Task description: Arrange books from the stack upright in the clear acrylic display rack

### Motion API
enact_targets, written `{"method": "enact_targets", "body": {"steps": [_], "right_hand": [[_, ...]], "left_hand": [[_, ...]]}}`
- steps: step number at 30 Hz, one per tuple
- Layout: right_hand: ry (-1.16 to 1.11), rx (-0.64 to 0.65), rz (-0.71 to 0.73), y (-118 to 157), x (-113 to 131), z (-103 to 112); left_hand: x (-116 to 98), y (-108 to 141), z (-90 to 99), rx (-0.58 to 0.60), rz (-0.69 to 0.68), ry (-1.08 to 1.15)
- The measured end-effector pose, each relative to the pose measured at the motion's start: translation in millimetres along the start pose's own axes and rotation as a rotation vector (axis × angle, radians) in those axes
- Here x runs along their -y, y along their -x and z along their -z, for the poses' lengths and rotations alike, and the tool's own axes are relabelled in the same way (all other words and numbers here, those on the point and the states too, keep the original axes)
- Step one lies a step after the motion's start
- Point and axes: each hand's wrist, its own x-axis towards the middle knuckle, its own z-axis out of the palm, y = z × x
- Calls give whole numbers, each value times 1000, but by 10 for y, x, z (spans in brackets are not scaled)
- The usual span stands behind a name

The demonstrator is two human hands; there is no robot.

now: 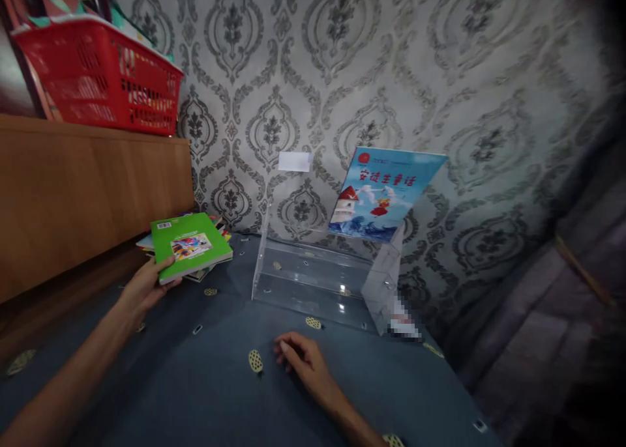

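Note:
At the left, my left hand (149, 285) grips the near corner of a green book (188, 245), thumb on its cover. The green book lies over a stack of other books (222, 232), mostly hidden under it. My right hand (303, 362) rests on the dark blue patterned cloth (205, 369) with curled fingers and no object seen in it. Beyond it stands a clear plastic rack (313, 271). A blue picture book (386, 196) leans in the rack's upper right part.
A red basket (107, 75) sits on a wooden cabinet (98, 186) at the left. Patterned wallpaper rises behind the rack. A white label (294, 161) shows above the rack's left part. Dark fabric (528, 290) hangs at the right.

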Motion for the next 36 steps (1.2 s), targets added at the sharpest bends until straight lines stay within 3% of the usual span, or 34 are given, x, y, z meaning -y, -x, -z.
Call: {"method": "enact_targets", "body": {"steps": [4, 7, 10, 13, 22, 26, 31, 36], "right_hand": [[-162, 73, 2, -337, 213, -237], [-372, 44, -96, -673, 316, -449], [-573, 27, -188, -956, 364, -628], [-661, 77, -180, -1102, 358, -735], [-555, 9, -61, -891, 165, -667], [-484, 14, -28, -825, 139, -591], [-440, 23, -48, -796, 120, -530], [-374, 31, -52, -738, 78, -454]], "left_hand": [[138, 51, 91, 101, -57, 11], [260, 92, 158, 174, -73, 1], [397, 144, 237, 229, -60, -16], [539, 198, 321, 275, -50, -36], [807, 276, 442, 436, 118, -36], [841, 250, 447, 452, 118, -39], [820, 195, 458, 383, 74, 14], [787, 63, 523, 190, 36, 103]]}}
